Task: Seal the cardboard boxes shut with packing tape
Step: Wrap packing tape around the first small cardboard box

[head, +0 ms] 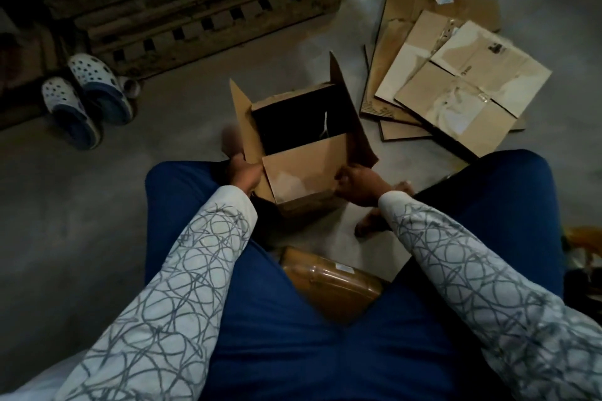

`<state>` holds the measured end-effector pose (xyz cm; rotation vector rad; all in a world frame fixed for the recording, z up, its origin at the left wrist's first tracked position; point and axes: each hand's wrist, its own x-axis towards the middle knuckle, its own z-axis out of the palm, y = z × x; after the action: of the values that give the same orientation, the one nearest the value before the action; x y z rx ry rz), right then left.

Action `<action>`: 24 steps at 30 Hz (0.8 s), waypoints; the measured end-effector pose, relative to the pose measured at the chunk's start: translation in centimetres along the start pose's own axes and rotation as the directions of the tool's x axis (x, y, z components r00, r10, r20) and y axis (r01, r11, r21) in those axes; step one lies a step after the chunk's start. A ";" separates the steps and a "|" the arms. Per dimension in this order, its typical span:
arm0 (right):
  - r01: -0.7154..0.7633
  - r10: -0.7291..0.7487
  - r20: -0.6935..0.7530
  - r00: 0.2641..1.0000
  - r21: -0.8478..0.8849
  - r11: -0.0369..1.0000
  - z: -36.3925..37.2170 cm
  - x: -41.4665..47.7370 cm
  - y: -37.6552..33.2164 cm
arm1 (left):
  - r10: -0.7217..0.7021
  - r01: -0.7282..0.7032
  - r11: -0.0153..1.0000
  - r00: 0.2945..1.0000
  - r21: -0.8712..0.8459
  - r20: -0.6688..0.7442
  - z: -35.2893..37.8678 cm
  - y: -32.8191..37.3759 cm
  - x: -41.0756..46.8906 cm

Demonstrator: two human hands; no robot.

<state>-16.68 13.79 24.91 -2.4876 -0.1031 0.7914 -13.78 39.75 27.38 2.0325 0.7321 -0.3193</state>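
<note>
Dim concrete floor [81, 221], open cardboard box [303, 172] apparently gripped between left hand [244, 172], right hand [361, 185]

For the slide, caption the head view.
Seated person's left hand and right hand fold the near flap of an open brown cardboard box beside flattened cardboard boxes on the floor.

Dim overall. Faint light on the concrete floor [325, 26] beyond the hands; pallet [182, 10] far left sunk in shadow. Open box [303, 140] interior black. Soft focus, motion blur near fingers, wide-angle bending at edges.
</note>
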 end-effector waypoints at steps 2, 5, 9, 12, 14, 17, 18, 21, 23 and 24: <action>0.014 -0.004 0.074 0.997 -0.132 0.991 0.8 0.0 0.2 | 0.008 -0.008 0.999 1.000 0.038 -0.009 -0.1 0.1 -0.2; 0.044 -0.041 0.026 0.999 -0.136 0.990 0.6 -0.1 0.0 | 0.024 -0.023 0.995 1.000 0.092 -0.013 0.0 0.3 -0.4; 0.102 -0.110 -0.058 0.992 -0.126 0.987 -0.5 -0.3 -0.6 | 0.067 -0.066 0.981 0.998 0.181 -0.002 0.4 0.6 -0.8; 0.094 -0.101 -0.037 0.994 -0.146 0.985 -0.2 -0.2 -0.4 | 0.101 -0.099 0.973 0.995 0.207 0.002 0.5 1.0 -0.9; 0.089 -0.091 -0.004 0.996 -0.158 0.983 0.2 -0.1 -0.2 | 0.132 -0.129 0.963 0.991 0.238 0.006 0.5 1.3 -1.2; 0.086 -0.067 0.083 0.994 -0.256 0.963 0.9 -0.1 0.0 | 0.127 -0.132 0.956 0.991 0.263 0.038 0.4 1.4 -1.6; 0.081 -0.053 0.099 0.994 -0.299 0.951 1.1 -0.1 0.2 | 0.110 -0.123 0.952 0.992 0.279 0.060 0.3 1.5 -1.7; 0.055 -0.022 0.102 0.995 -0.328 0.943 1.5 0.4 0.2 | 0.058 -0.098 0.941 0.990 0.323 0.132 0.4 1.3 -2.2; 0.057 -0.042 0.061 0.997 -0.265 0.963 1.1 0.8 -0.5 | 0.046 -0.086 0.947 0.990 0.308 0.136 0.5 1.4 -2.3; 0.074 -0.073 0.014 0.997 -0.221 0.972 0.8 1.0 -1.0 | 0.045 -0.080 0.955 0.991 0.284 0.128 0.5 1.5 -2.2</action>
<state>-16.20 15.27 24.29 -2.6727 -0.2997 0.7943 -14.59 37.87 29.20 2.2832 0.5700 -0.5336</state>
